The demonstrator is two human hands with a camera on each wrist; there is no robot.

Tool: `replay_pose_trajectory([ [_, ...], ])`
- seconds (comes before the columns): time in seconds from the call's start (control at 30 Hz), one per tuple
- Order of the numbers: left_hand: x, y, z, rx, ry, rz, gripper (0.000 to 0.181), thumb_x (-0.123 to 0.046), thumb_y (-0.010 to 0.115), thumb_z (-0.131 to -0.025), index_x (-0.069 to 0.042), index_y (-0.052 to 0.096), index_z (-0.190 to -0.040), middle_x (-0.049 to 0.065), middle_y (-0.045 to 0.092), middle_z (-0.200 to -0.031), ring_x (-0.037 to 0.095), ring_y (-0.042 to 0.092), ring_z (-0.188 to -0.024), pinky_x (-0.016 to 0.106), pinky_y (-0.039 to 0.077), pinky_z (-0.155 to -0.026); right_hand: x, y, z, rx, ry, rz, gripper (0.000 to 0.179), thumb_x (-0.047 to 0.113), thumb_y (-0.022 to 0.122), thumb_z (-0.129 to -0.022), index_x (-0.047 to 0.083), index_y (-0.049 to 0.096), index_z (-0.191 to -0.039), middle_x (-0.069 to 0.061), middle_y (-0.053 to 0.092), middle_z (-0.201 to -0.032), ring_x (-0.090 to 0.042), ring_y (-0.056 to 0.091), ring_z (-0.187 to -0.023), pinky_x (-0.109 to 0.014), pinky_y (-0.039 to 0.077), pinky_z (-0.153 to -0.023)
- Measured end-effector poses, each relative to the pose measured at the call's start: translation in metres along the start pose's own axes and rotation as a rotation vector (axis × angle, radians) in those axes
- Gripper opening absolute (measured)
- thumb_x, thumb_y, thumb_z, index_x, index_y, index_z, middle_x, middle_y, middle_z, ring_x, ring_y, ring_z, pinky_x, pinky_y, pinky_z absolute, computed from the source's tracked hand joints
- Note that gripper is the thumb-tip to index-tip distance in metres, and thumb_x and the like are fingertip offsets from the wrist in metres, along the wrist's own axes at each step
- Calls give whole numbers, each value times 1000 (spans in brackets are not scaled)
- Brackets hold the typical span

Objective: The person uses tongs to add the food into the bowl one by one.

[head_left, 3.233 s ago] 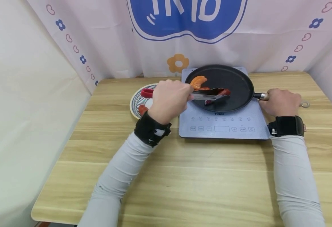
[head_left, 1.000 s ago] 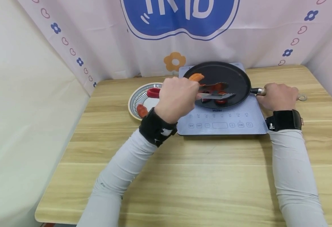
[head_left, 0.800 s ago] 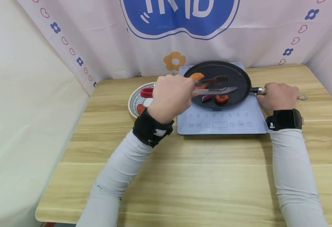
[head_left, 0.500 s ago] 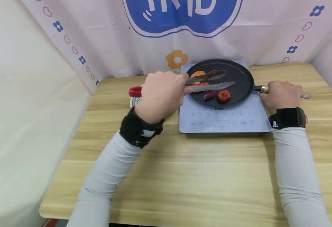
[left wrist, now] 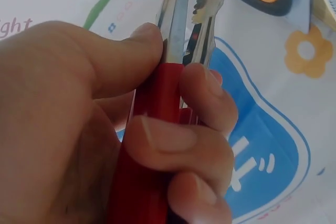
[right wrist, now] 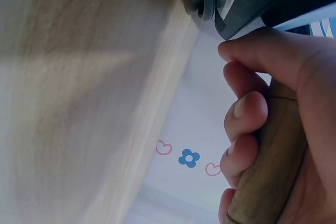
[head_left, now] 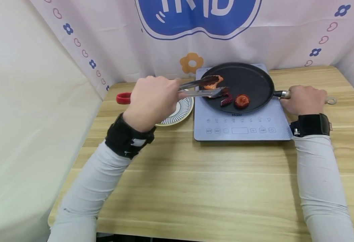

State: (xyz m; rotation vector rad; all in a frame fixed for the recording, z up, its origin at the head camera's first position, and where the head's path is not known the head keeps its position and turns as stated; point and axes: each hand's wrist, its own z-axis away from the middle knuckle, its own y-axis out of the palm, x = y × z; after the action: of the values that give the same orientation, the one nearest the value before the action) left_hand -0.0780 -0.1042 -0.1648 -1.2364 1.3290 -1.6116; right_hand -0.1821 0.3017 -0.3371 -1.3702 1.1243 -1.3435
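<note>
My left hand (head_left: 154,101) grips metal tongs (head_left: 195,93) by their red handles, seen close in the left wrist view as a red grip (left wrist: 149,145) with fingers curled round it. The tongs' parted tips reach over the left side of a flat black pan (head_left: 252,80), overlapping an orange piece of food (head_left: 217,82). Beside the tips lies a dark purple-red curved piece (head_left: 226,100); a round red-brown slice (head_left: 242,101) lies to its right. My right hand (head_left: 305,99) holds the pan's handle, whose wooden grip (right wrist: 270,156) shows in the right wrist view.
Under the pan is a pale blue induction cooker (head_left: 243,131). A patterned plate (head_left: 183,112) stands to its left, partly hidden behind my left hand. All rest on a wooden table (head_left: 213,188), with a printed cloth (head_left: 119,40) hanging at the back.
The left hand has drawn leftwards with the tongs; their tips have gone from over the round slice to the orange food. The round slice now lies free in the pan. The right hand keeps its hold.
</note>
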Motion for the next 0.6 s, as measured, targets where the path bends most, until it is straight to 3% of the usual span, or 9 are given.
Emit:
replay_pose_trajectory([
  [0.27, 18, 14, 19, -60, -23, 39, 32, -43, 60, -107, -12, 67, -105, 3, 55, -70, 27, 56, -62, 38, 44, -51, 0, -1, -1, 4, 0, -5, 36, 33, 65, -95, 7, 57, -72, -16, 58, -68, -41, 57, -71, -62, 40, -72],
  [0.5, 38, 33, 41, -87, -100, 89, 31, -41, 61, -107, -12, 64, -97, 6, 61, -69, 33, 61, -64, 48, 47, -52, 1, 0, 0, 16, -4, -7, 36, 34, 66, -95, 6, 60, -75, -16, 60, -69, -42, 58, -73, -65, 41, -75],
  [0.6, 46, 40, 50, -94, -101, 90, 29, -38, 61, -107, -10, 62, -97, 7, 57, -66, 32, 59, -61, 45, 44, -50, -1, -2, 1, 12, -3, -6, 35, 34, 65, -95, 5, 60, -77, -17, 60, -70, -43, 58, -72, -66, 41, -74],
])
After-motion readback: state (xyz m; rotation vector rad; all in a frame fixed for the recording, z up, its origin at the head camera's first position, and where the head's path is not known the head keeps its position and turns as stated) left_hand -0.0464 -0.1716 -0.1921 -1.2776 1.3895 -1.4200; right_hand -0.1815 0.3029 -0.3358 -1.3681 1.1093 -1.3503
